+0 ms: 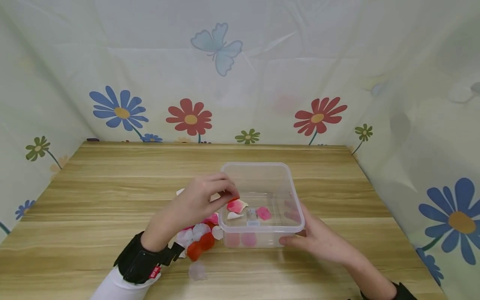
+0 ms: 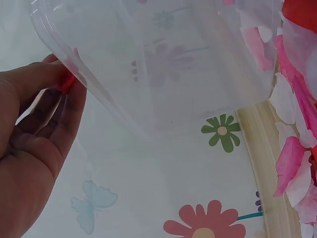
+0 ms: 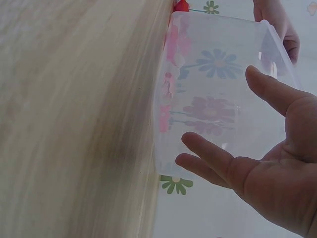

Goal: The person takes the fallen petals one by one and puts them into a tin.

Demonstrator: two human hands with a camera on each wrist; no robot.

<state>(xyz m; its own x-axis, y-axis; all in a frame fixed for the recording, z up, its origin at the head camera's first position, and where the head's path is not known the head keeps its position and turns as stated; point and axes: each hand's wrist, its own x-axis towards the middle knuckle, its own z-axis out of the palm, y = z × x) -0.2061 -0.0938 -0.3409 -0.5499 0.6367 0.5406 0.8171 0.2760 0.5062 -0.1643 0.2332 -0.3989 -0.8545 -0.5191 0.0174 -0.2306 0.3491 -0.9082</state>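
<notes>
The left hand [image 1: 198, 200] pinches a red petal [image 2: 68, 84]. Just to its right stands a clear container [image 1: 260, 228]; the right hand [image 1: 318, 239], fingers spread wide, touches its side. Loose petals [image 1: 206, 241] lie below the left hand on the surface [image 1: 112, 187].

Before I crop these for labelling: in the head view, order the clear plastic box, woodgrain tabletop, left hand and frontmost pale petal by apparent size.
1. Woodgrain tabletop
2. Clear plastic box
3. Left hand
4. Frontmost pale petal
</notes>
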